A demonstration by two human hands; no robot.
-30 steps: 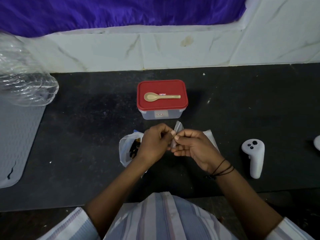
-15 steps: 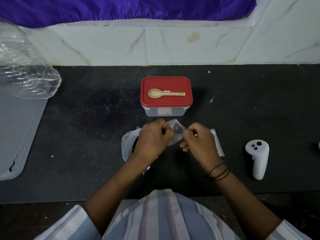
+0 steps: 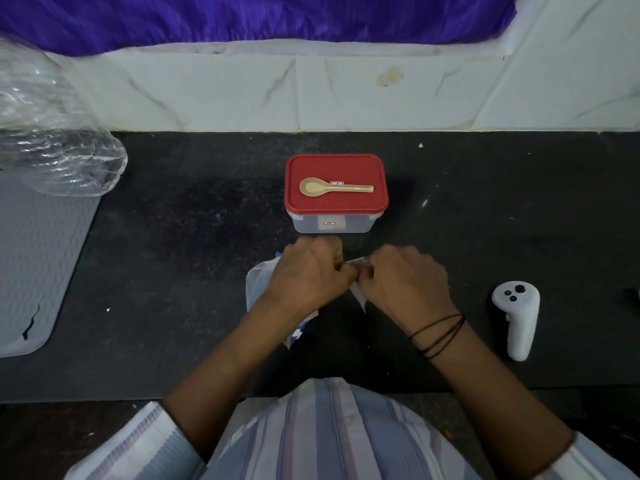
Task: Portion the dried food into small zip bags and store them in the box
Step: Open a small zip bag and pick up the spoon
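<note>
A clear plastic box with a red lid (image 3: 335,168) stands shut at the middle of the dark counter, and a tan spoon (image 3: 334,187) lies on the lid. Just in front of it my left hand (image 3: 306,275) and my right hand (image 3: 408,282) meet knuckle to knuckle, both pinching a small clear zip bag (image 3: 358,294) between them; most of the bag is hidden by my fingers. A larger white plastic bag (image 3: 258,284) lies on the counter under my left hand, its contents hidden.
A white handheld controller (image 3: 517,317) lies on the counter to the right. At the left edge sits a grey textured mat (image 3: 38,258) with crumpled clear plastic (image 3: 52,140) on it. A white marble wall (image 3: 311,95) rises behind the counter.
My hands have dropped lower toward the counter and turned palm-down, so the small bag, earlier held up and visible between my fingertips, is now mostly covered. The camera has shifted slightly.
</note>
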